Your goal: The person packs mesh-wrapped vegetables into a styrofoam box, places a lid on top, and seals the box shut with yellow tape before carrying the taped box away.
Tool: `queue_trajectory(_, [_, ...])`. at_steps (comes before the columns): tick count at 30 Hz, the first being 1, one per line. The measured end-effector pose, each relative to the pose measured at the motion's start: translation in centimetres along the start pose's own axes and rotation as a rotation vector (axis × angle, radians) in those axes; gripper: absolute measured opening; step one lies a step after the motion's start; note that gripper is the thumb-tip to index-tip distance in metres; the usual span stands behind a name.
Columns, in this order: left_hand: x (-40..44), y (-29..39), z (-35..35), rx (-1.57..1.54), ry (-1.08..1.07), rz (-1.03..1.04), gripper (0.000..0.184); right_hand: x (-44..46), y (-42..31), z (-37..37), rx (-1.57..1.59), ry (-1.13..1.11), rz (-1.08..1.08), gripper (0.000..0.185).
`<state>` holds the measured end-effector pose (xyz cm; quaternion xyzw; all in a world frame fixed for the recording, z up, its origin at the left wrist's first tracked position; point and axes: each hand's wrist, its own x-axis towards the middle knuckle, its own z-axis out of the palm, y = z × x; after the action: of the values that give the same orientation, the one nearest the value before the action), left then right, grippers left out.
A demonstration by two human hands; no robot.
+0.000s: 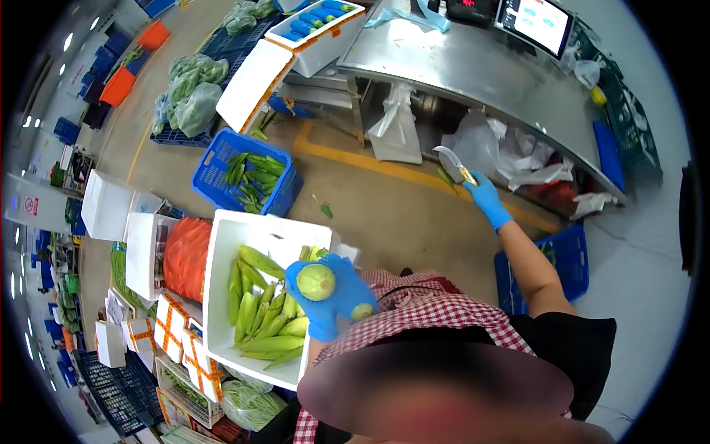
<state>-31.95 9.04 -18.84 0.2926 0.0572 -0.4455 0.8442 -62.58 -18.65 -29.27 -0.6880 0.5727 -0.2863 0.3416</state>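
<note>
My left hand (pixel 333 292), in a blue glove, is closed around a pale green vegetable (pixel 316 282) whose round end faces up. A second pale green round end (pixel 362 311) shows beside the same hand; whether it belongs to the same piece I cannot tell. This hand is over the right edge of a white foam box (pixel 220 259) holding several green, husk-like cobs (pixel 259 314). Out to the right, my right hand (pixel 487 198), also blue-gloved, grips a curved knife (pixel 452 158) by its yellowish handle, with the blade pointing up and left.
A blue crate (pixel 203 174) with green vegetables stands beyond the foam box. A metal table (pixel 473 66) with a screen (pixel 534 26) crosses the upper right. Bagged greens (pixel 196 107), an open foam box (pixel 340 41) and a red mesh sack (pixel 187 259) are around. Another blue crate (pixel 573 259) is at the right.
</note>
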Motion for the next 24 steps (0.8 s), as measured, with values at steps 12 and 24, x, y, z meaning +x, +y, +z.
queue_trajectory(12, [23.1,-9.9,0.7,0.447,-0.012,-0.025,0.041,21.1,5.1,-2.1,0.510,0.223,0.301,0.025])
queue_trajectory(24, [39.0,-14.1,17.0,-0.009,-0.066,-0.326,0.071,46.4,5.5,1.3,-0.362,0.133,-0.228,0.054])
